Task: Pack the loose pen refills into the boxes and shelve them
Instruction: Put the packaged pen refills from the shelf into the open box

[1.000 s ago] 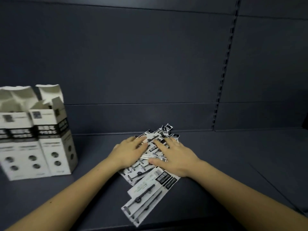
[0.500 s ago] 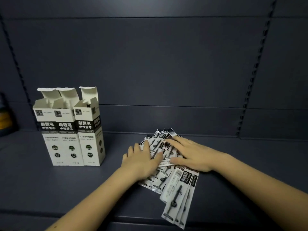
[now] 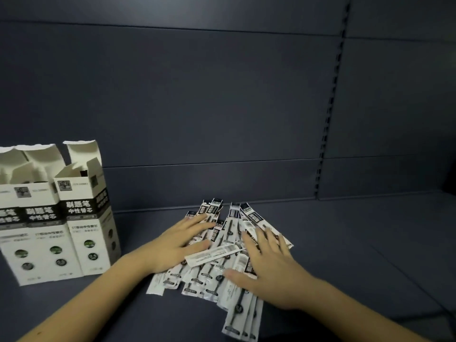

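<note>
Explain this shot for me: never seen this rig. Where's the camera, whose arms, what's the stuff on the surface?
There is no machine here: a person works bare-handed, and one wide-angle camera on their head looks forward and down, so the arms come in from the bottom edge. The surface is a dark shelf with a dark back panel behind it. In the middle lies a loose pile of refills, flat black-and-white packets fanned out and overlapping. The left hand and the right hand both lie flat on the pile with fingers straight; neither grips anything. At the left stand three boxes, white with black bands, upright side by side, top flaps open. No refills are seen going in yet.
</note>
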`<action>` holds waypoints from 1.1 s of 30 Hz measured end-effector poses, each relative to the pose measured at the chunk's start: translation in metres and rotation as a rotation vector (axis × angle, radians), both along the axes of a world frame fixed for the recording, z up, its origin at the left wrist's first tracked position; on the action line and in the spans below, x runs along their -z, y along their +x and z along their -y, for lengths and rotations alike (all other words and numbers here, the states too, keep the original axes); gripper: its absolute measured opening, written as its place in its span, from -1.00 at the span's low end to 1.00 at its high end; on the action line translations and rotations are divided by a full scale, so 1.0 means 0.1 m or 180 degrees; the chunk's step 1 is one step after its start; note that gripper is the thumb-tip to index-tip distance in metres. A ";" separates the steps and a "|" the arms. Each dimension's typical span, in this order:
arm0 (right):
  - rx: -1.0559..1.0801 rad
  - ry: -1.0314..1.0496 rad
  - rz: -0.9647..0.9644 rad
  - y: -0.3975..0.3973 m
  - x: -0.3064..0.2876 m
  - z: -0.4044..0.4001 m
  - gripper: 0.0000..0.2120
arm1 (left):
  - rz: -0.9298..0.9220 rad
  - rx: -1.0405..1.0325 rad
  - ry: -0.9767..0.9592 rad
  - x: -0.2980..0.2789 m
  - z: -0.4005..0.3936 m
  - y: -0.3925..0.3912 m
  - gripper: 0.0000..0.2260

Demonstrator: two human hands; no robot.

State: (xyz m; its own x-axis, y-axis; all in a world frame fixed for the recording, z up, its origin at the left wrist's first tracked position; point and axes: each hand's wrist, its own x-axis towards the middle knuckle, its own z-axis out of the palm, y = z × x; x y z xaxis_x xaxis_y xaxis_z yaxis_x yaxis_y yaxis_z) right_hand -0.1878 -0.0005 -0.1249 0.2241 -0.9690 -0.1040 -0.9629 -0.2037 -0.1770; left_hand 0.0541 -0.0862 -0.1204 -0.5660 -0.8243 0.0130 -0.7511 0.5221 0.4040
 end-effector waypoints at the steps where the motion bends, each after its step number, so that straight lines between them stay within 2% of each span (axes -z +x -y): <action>1: 0.0005 -0.0005 -0.0016 0.00 -0.01 0.05 0.02 | -0.0018 -0.0019 -0.0053 0.02 -0.02 0.00 -0.39; 7: -0.0133 -0.0013 -0.0105 -0.11 0.00 0.26 -0.10 | -0.0143 -0.0418 -0.0101 0.14 -0.19 0.03 -0.24; 12: -0.0147 -0.0113 -0.0120 -0.17 -0.02 0.38 -0.19 | -0.0032 -0.0892 -0.0129 0.14 -0.47 -0.09 -0.43; 15: -0.0220 -0.0277 -0.0183 -0.18 -0.03 0.34 -0.23 | -0.0067 -0.1058 -0.0165 0.14 -0.64 -0.11 -0.45; 19: -0.0162 -0.0392 0.0066 -0.20 -0.12 0.34 -0.17 | -0.0076 -0.1066 -0.0243 0.04 -0.69 -0.10 -0.42; 23: 0.0162 -0.0032 0.0203 -0.07 -0.13 0.52 -0.05 | 0.0061 -0.1009 -0.0136 -0.03 -0.57 -0.17 -0.40; 27: -0.0287 0.0046 -0.0004 -0.02 -0.06 0.68 -0.15 | 0.0326 -0.0821 -0.0210 0.02 -0.46 -0.25 -0.43; 33: -0.0603 -0.0172 0.0542 -0.11 -0.03 0.81 -0.18 | 0.0232 -0.0719 -0.0338 0.06 -0.33 -0.28 -0.51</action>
